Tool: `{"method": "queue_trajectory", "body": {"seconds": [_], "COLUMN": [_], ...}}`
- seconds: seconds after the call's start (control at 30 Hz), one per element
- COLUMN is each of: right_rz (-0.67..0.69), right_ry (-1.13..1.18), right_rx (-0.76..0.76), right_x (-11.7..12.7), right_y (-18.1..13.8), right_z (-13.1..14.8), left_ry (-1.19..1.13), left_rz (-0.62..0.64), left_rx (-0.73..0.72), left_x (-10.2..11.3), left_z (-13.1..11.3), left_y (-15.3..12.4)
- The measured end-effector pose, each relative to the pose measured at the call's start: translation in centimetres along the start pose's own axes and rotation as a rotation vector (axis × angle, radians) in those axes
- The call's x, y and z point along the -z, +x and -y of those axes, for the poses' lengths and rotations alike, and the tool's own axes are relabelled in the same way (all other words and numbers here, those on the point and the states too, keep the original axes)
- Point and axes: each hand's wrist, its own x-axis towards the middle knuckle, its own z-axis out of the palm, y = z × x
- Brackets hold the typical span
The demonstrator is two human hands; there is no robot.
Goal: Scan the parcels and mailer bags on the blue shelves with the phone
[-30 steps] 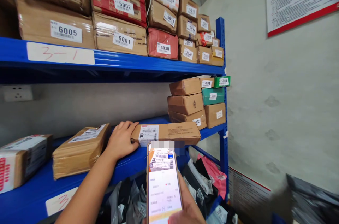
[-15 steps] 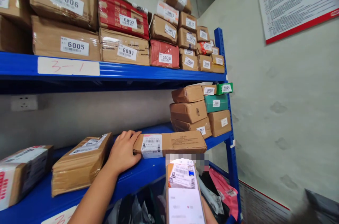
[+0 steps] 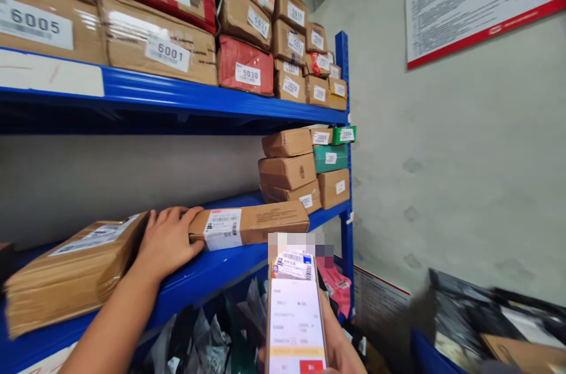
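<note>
My left hand [image 3: 168,244] grips the left end of a long, narrow cardboard box [image 3: 274,220], thumb along the front and forefinger over the top. This box lies near the front edge of the blue shelf [image 3: 230,271] and carries a white shipping label [image 3: 223,229]. To the left of the hand is a larger taped cardboard parcel [image 3: 66,276]. In my right hand [image 3: 338,333], closed around it, is a smartphone [image 3: 295,309] held upright before the long box. Its screen shows a camera picture of a label above a white form with a red button.
Numbered parcels [image 3: 165,55] line the upper shelf [image 3: 212,94]. More boxes [image 3: 287,170] are stacked at the right end of the lower shelf, beside the blue upright [image 3: 347,244]. Bagged parcels [image 3: 207,338] fill the space below. Black-wrapped items [image 3: 469,297] lie at lower right.
The view has swung right, so the shelves sit further left. On the phone, the form now fills more of the screen and a red button shows. My left hand keeps its hold on the box.
</note>
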Motion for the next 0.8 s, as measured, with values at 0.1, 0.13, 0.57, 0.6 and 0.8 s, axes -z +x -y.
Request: {"method": "queue_trajectory", "body": {"seconds": [0.1, 0.13, 0.57, 0.6, 0.8], "right_rz": [0.005, 0.007, -0.021, -0.070, -0.477], "right_ry": [-0.008, -0.006, 0.021, 0.046, 0.125], "right_rx": [0.001, 0.002, 0.062, 0.085, 0.078], "right_x": [0.5, 0.6, 1.5, 1.6, 2.7], "right_y": [-0.4, -0.5, -1.8, -1.7, -0.4], "right_z": [0.2, 0.3, 0.9, 0.8, 0.0], "left_ry": [-0.006, -0.015, 0.094, 0.108, 0.280], "left_rz": [0.047, 0.065, 0.178, 0.180, 0.025], "left_rx": [0.030, 0.030, 0.040, 0.049, 0.017], "left_x": [-0.3, -0.4, 1.0, 1.1, 4.2], "left_z": [0.2, 0.3, -0.5, -0.6, -2.1], "left_y": [0.2, 0.3, 0.0, 0.0, -0.4]}}
